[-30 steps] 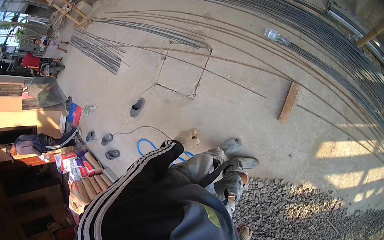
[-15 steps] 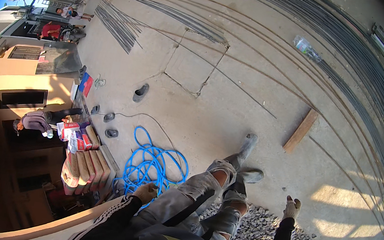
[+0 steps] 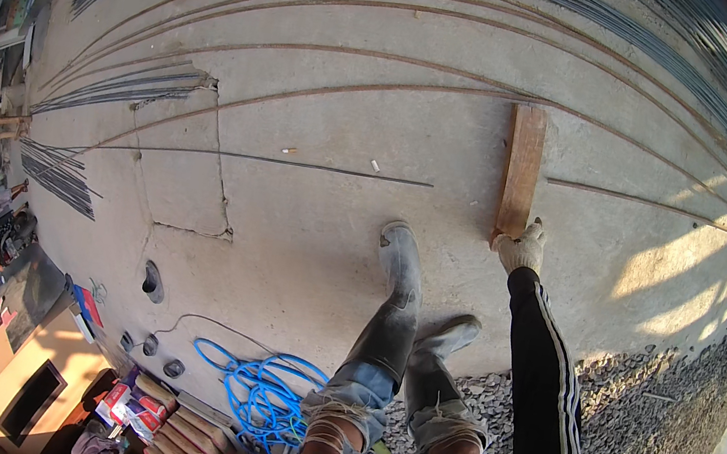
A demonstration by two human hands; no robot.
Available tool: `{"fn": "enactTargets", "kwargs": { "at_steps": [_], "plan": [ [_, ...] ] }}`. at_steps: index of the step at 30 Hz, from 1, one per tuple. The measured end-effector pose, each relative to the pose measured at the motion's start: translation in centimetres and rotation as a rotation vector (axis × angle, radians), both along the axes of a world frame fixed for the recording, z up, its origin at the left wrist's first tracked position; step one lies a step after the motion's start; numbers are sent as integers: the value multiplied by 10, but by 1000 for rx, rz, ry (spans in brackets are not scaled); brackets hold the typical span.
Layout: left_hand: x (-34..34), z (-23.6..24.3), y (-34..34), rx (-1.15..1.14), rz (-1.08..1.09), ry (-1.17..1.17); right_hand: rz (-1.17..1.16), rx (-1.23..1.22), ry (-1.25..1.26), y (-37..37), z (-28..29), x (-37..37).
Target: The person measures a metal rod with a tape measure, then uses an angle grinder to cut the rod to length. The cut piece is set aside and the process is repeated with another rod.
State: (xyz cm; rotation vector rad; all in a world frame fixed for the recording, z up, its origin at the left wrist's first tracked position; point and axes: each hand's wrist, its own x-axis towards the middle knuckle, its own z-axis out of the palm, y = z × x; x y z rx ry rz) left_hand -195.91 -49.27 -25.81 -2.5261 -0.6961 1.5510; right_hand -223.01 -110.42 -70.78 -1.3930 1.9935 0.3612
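My right hand [image 3: 520, 246], in a pale work glove, is at the near end of a brown wooden block [image 3: 522, 171]. Its thumb and fingers close around that end from either side; the undersides of the fingers are hidden. The block lies lengthwise away from me on the concrete, its far end at a long rusty rebar [image 3: 424, 87]. A shorter rebar [image 3: 634, 199] lies just right of the block. My left hand is out of view.
My grey boots [image 3: 405, 262] stand on the concrete beside gravel [image 3: 615, 438]. A tangled blue hose [image 3: 261, 391] and stacked sacks [image 3: 191, 447] lie at the lower left. Bundles of rebar [image 3: 596, 21] stretch across the far side. Loose shoes [image 3: 153, 281] sit at left, with people beyond.
My view has turned right and downward. My right hand has reached forward from above the gravel to the wooden block's near end. My left hand has gone out of view.
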Motion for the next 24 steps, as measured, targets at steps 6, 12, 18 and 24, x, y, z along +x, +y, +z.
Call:
{"fn": "enactTargets", "kwargs": {
  "at_steps": [6,12,18,24],
  "plan": [
    [51,-25,-63,1,47,-12,-171,-23,-41,-21,-50,21],
    [100,-43,-128,-117,63,-50,-164,77,-86,-29,29,25],
    [144,-34,-192,-254,85,-133,233,57,33,-121,110,49],
    [107,-19,-222,-230,220,-147,633,-82,204,-310,151,131]
  ]
}}
